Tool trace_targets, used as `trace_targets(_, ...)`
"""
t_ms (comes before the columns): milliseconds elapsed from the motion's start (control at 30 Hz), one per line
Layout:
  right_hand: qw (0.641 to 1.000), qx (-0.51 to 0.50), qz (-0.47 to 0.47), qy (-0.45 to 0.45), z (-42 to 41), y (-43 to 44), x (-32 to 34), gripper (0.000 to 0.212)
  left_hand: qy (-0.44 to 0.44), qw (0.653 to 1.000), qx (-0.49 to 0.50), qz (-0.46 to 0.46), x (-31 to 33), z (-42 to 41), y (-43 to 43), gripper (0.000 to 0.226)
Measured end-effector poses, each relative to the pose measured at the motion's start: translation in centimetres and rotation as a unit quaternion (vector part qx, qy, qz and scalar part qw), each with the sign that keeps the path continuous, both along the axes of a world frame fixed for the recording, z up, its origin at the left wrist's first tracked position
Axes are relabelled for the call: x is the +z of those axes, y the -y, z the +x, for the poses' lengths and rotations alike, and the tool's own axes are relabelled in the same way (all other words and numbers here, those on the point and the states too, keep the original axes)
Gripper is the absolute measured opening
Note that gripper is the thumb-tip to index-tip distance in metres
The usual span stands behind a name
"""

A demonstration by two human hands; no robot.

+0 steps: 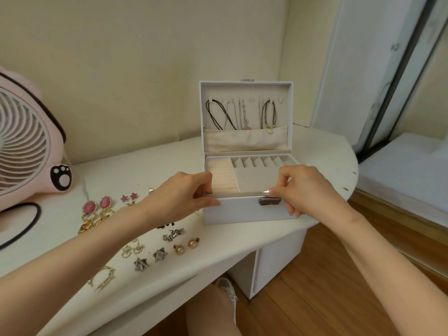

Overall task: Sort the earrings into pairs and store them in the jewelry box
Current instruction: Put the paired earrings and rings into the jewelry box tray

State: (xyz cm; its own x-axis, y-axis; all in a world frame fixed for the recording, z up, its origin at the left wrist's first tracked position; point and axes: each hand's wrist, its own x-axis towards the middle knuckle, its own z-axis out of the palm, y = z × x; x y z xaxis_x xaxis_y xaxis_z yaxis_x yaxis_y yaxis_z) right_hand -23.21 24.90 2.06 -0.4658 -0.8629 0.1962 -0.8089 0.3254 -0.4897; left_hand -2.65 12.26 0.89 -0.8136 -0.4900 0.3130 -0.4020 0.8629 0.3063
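Observation:
A white jewelry box (238,210) stands open on the desk, its lid upright with necklaces (242,115) hanging inside. My left hand (186,195) grips the box's front left corner. My right hand (300,187) grips the front rim by the metal clasp (269,201). Earrings lie in pairs left of the box: pink oval ones (97,206), pink stars (129,197), gold pearls (186,246), grey stars (150,259), silver dragons (173,234), gold rings (132,251).
A pink fan (26,151) with a paw print stands at the far left, and a black hair tie (23,226) lies beside it. The white desk (322,151) curves away at the right, with wooden floor (315,287) below. My knee (211,311) shows under the desk.

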Motion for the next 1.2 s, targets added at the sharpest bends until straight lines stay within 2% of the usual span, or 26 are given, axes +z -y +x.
trace_targets(167, 0.999, 0.016, -0.03, -0.02, 0.1, 0.0, 0.3, 0.025, -0.01, 0.999, 0.002, 0.033, 0.5, 0.4, -0.2, 0.014)
trace_targets(333, 0.988, 0.067, -0.141, 0.015, 1.3, 2.1, 0.1, 0.014, -0.044, 0.998, 0.021, 0.045, 1.2, 1.1, -0.2, 0.01)
trace_targets(500, 0.977, 0.151, -0.15, 0.019, 3.9, 4.9, 0.0, 0.005, -0.073, 0.991, 0.098, 0.054, 1.9, 3.5, 1.2, 0.013)
trace_targets(633, 0.97, 0.182, -0.16, 0.016, 6.4, 6.8, -0.1, 0.005, -0.057, 0.983, 0.156, 0.073, 1.9, 6.3, 3.4, 0.014)
trace_targets(800, 0.964, 0.226, -0.141, -0.018, 10.2, 9.2, 0.8, 0.006, -0.024, 0.967, 0.254, 0.03, 1.6, 10.3, 6.9, 0.011)
trace_targets(1000, 0.953, 0.295, -0.042, -0.045, 15.1, 14.5, 0.5, 0.015, 0.006, 0.932, 0.36, 0.033, 0.2, 14.5, 10.8, 0.016)
trace_targets(1200, 0.942, 0.332, 0.02, -0.051, 19.7, 19.2, -1.6, 0.026, 0.091, 0.918, 0.365, 0.128, -1.4, 16.5, 11.6, 0.022)
